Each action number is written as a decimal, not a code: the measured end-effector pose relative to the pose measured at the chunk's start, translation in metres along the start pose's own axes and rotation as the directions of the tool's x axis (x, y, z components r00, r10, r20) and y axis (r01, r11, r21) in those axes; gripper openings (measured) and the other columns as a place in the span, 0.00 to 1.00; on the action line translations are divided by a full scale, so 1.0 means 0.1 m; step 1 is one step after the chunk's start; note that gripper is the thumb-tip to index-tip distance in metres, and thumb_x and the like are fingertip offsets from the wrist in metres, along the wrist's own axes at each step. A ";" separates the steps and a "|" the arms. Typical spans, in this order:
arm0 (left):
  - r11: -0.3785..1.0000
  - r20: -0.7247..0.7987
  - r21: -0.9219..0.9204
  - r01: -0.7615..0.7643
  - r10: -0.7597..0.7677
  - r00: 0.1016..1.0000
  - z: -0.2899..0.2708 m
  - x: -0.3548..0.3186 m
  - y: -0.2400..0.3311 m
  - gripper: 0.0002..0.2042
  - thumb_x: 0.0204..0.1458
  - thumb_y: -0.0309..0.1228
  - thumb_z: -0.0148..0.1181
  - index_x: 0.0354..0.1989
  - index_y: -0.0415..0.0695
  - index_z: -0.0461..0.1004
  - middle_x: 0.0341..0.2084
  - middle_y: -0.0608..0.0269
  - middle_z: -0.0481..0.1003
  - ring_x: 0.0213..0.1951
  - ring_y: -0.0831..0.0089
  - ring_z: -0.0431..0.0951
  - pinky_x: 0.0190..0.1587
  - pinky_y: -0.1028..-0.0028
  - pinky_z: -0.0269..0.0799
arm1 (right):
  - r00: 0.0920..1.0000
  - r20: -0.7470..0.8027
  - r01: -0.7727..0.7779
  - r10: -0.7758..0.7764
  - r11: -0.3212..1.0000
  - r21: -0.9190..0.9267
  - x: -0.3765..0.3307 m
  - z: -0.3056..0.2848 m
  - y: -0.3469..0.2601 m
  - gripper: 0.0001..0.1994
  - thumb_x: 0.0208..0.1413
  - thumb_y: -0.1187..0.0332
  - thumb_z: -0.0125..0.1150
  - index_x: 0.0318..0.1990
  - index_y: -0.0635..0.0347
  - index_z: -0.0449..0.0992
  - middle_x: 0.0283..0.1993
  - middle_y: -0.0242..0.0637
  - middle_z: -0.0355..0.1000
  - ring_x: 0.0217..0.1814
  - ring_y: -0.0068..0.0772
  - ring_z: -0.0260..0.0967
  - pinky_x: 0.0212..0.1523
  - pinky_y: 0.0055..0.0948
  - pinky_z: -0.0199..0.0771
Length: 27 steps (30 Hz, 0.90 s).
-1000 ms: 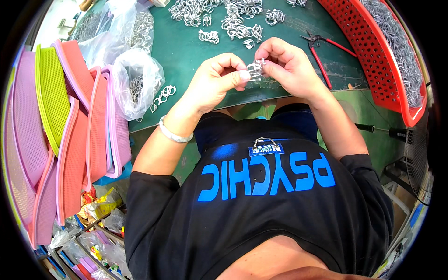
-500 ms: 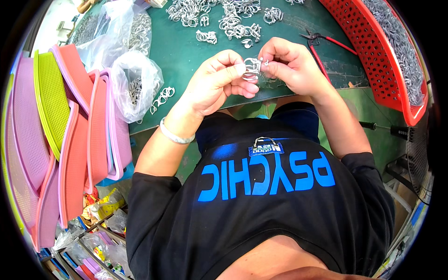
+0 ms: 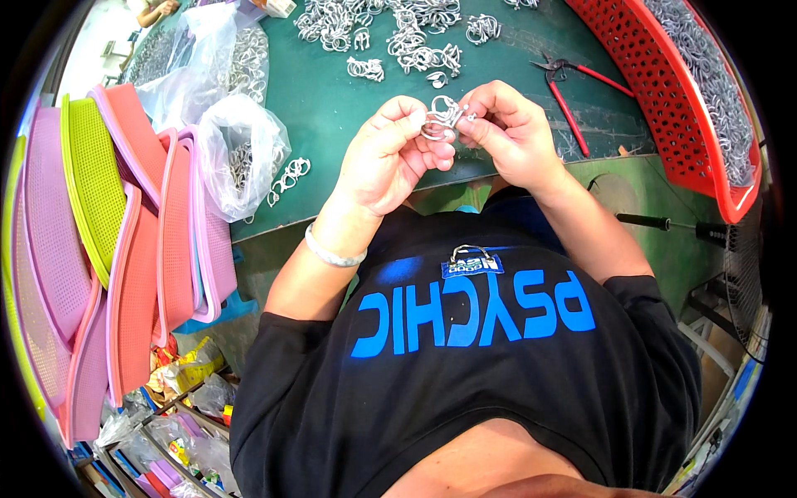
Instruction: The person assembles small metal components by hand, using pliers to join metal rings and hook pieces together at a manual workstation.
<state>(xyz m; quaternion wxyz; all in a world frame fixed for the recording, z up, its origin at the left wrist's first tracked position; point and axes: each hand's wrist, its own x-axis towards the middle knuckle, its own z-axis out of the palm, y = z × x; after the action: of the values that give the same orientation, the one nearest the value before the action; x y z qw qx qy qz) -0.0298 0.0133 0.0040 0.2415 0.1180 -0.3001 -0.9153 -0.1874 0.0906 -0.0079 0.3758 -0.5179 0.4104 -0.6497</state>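
Note:
My left hand (image 3: pixel 386 153) and my right hand (image 3: pixel 510 133) meet over the near edge of the green table (image 3: pixel 332 100). Between their fingertips they pinch a small cluster of silver metal rings (image 3: pixel 442 116). Both hands hold this same piece, thumbs and forefingers closed on it. A silver bracelet (image 3: pixel 330 251) circles my left wrist. Several more silver ring clusters (image 3: pixel 390 33) lie scattered on the table beyond my hands.
Red-handled pliers (image 3: pixel 569 91) lie right of my hands. A red perforated basket (image 3: pixel 693 108) full of metal rings stands at the right. Clear plastic bags (image 3: pixel 237 145) of rings sit left. Pink and green trays (image 3: pixel 116 241) are stacked on edge at far left.
Both hands have stayed together on the ring cluster, shifting slightly as the fingers work it; nothing else has moved.

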 end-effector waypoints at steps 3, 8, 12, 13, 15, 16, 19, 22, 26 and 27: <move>0.998 -0.023 0.065 -0.021 0.023 0.999 0.01 -0.02 0.01 0.06 0.55 0.30 0.45 0.33 0.41 0.65 0.28 0.54 0.72 0.26 0.70 0.72 0.31 0.70 0.69 | 0.999 -0.036 0.020 -0.019 0.999 0.031 -0.04 0.05 0.04 0.03 0.50 0.80 0.54 0.30 0.64 0.66 0.27 0.29 0.65 0.27 0.14 0.63 0.28 0.15 0.65; 0.984 0.004 0.174 -0.033 0.033 0.999 -0.03 -0.02 0.00 0.05 0.55 0.29 0.46 0.33 0.41 0.65 0.28 0.56 0.73 0.27 0.72 0.73 0.32 0.73 0.70 | 0.997 -0.027 -0.065 0.070 0.986 0.157 -0.07 0.02 0.10 0.03 0.50 0.80 0.53 0.31 0.64 0.66 0.30 0.30 0.67 0.29 0.15 0.63 0.29 0.16 0.66; 0.895 -0.048 0.440 0.068 -0.053 0.997 0.09 -0.05 0.13 0.04 0.53 0.28 0.49 0.32 0.41 0.66 0.29 0.58 0.74 0.29 0.72 0.77 0.32 0.76 0.74 | 0.993 0.093 -0.080 0.073 0.994 0.071 0.02 -0.13 0.01 0.03 0.49 0.80 0.53 0.30 0.64 0.66 0.27 0.29 0.66 0.28 0.16 0.62 0.29 0.16 0.65; 0.895 -0.046 0.441 0.068 -0.053 0.998 0.12 -0.05 0.15 0.04 0.53 0.28 0.49 0.32 0.41 0.66 0.29 0.58 0.74 0.29 0.72 0.77 0.32 0.76 0.74 | 0.993 0.092 -0.079 0.072 0.994 0.070 0.06 -0.16 -0.02 0.03 0.49 0.80 0.53 0.30 0.64 0.66 0.27 0.29 0.66 0.28 0.16 0.62 0.29 0.16 0.65; 0.785 -0.142 0.602 0.143 -0.071 0.987 0.19 -0.05 0.18 0.05 0.53 0.29 0.49 0.33 0.41 0.67 0.28 0.59 0.74 0.26 0.72 0.76 0.30 0.76 0.74 | 0.976 0.184 -0.092 0.118 0.986 -0.142 0.11 -0.22 -0.07 0.03 0.48 0.79 0.54 0.28 0.63 0.67 0.24 0.27 0.64 0.26 0.15 0.60 0.27 0.17 0.63; 0.785 -0.142 0.603 0.143 -0.071 0.987 0.19 -0.04 0.18 0.05 0.53 0.29 0.49 0.33 0.41 0.67 0.28 0.59 0.74 0.26 0.72 0.76 0.30 0.76 0.74 | 0.976 0.195 -0.067 0.099 0.984 -0.163 0.12 -0.21 -0.12 0.04 0.46 0.79 0.55 0.27 0.63 0.67 0.22 0.27 0.63 0.25 0.15 0.58 0.26 0.18 0.61; 0.789 -0.156 0.593 0.160 -0.082 0.984 0.22 -0.03 0.18 0.05 0.53 0.29 0.49 0.34 0.41 0.67 0.26 0.60 0.74 0.24 0.73 0.76 0.27 0.77 0.73 | 0.980 0.196 0.032 0.024 0.961 -0.275 0.17 -0.22 -0.21 0.04 0.45 0.80 0.55 0.27 0.63 0.66 0.22 0.28 0.62 0.24 0.16 0.58 0.25 0.19 0.60; 0.823 -0.199 0.524 0.218 -0.130 0.971 0.26 -0.04 0.16 0.05 0.53 0.29 0.50 0.32 0.41 0.67 0.23 0.60 0.73 0.22 0.74 0.75 0.25 0.79 0.73 | 0.975 0.217 0.112 -0.035 0.928 -0.354 0.19 -0.20 -0.29 0.05 0.45 0.80 0.55 0.26 0.63 0.65 0.21 0.28 0.62 0.24 0.17 0.57 0.25 0.19 0.60; 0.883 -0.197 0.450 0.136 -0.051 0.979 0.30 -0.04 0.11 0.05 0.53 0.30 0.49 0.30 0.42 0.66 0.20 0.61 0.72 0.19 0.75 0.73 0.22 0.78 0.71 | 0.980 0.196 0.078 -0.017 0.948 -0.308 0.19 -0.18 -0.31 0.05 0.45 0.80 0.55 0.26 0.63 0.65 0.22 0.27 0.62 0.24 0.16 0.57 0.25 0.18 0.59; 0.897 -0.208 0.431 0.093 -0.002 0.978 0.33 -0.04 0.10 0.05 0.53 0.30 0.49 0.30 0.42 0.66 0.20 0.61 0.72 0.18 0.75 0.72 0.22 0.78 0.70 | 0.986 0.164 0.032 0.007 0.971 -0.238 0.18 -0.16 -0.30 0.04 0.46 0.80 0.54 0.26 0.63 0.65 0.22 0.26 0.62 0.24 0.15 0.57 0.25 0.17 0.59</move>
<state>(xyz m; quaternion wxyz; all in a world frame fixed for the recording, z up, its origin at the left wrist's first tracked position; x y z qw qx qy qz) -0.0343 0.0243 0.0363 0.2155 0.2689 -0.4693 -0.8130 -0.2088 0.0875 0.0243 0.3387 -0.6136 0.4504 -0.5530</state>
